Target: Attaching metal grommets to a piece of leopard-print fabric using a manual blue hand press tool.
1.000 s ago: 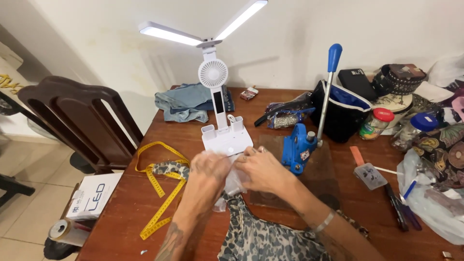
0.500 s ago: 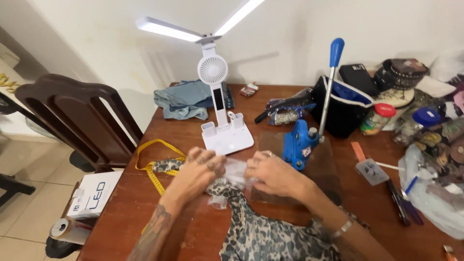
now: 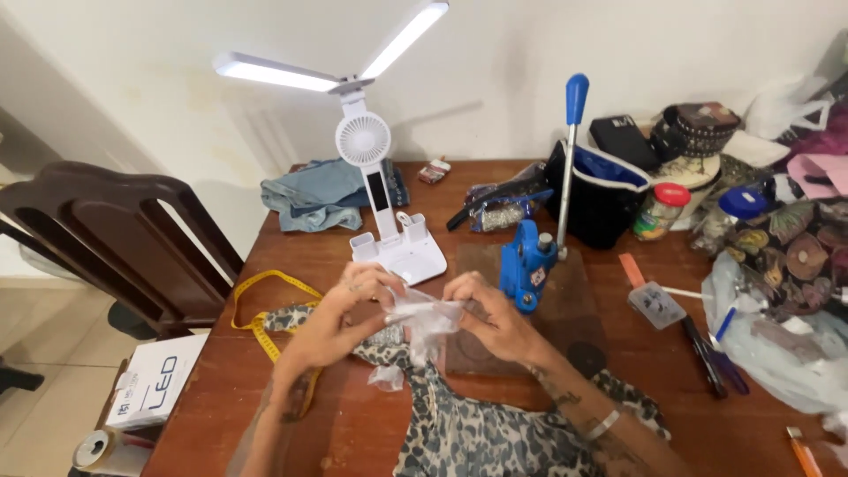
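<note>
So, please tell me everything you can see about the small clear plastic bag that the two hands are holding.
The clear plastic bag is small, thin and crumpled, looking like soft transparent film with whitish glints. Both hands pinch it: the left hand at its left edge, the right hand at its right edge, stretching it between them. A loose part hangs down toward the leopard-print fabric. It is held above the wooden table, just in front of the white desk lamp base. Its contents cannot be made out.

Both hands, left hand (image 3: 340,318) and right hand (image 3: 495,316), pinch a small clear plastic bag (image 3: 422,320) between them, just in front of the white desk lamp (image 3: 389,212). Leopard-print fabric (image 3: 481,433) lies nearer, blue hand press (image 3: 530,261) right of the lamp.
</note>
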